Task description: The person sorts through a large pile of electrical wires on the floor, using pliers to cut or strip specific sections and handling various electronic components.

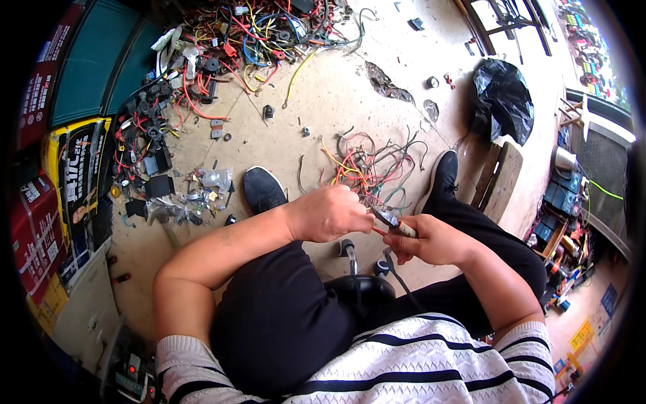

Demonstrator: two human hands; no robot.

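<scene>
My right hand (429,240) is closed around the handle of a tool (406,230), whose dark end points up and left toward my left hand; its exact kind cannot be told. A short piece of red wire (378,231) shows between the two hands. My left hand (330,214) is a fist with thumb and finger pinched near the tool's end, on what seems to be that wire. Just beyond both hands, a loose tangle of red, yellow, green and dark wires (373,161) lies on the floor between my shoes.
A large heap of wires (272,30) and connectors lies at the back left. Plastic scraps (197,197) lie left of my left shoe (264,189). Cartons (81,171) line the left edge. A black plastic bag (504,101) and a wooden stool (499,177) stand at right.
</scene>
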